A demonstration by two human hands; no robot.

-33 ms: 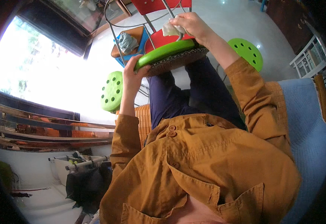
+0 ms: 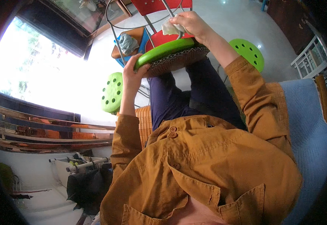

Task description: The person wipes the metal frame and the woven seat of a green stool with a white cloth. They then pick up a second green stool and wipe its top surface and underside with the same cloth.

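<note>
One green stool is tipped at the knees, I'd say to raise its metal legs; the left hand clasps the seat's left edge, likely for steadiness, while the right hand pinches white cloth at one leg.

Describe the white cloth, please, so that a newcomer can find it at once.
Start at the red chair, top centre. In front of it, above a tilted green stool, the right hand holds the white cloth. Unlike the grey-blue cloth lying farther left, it is whitish and gripped.
</note>
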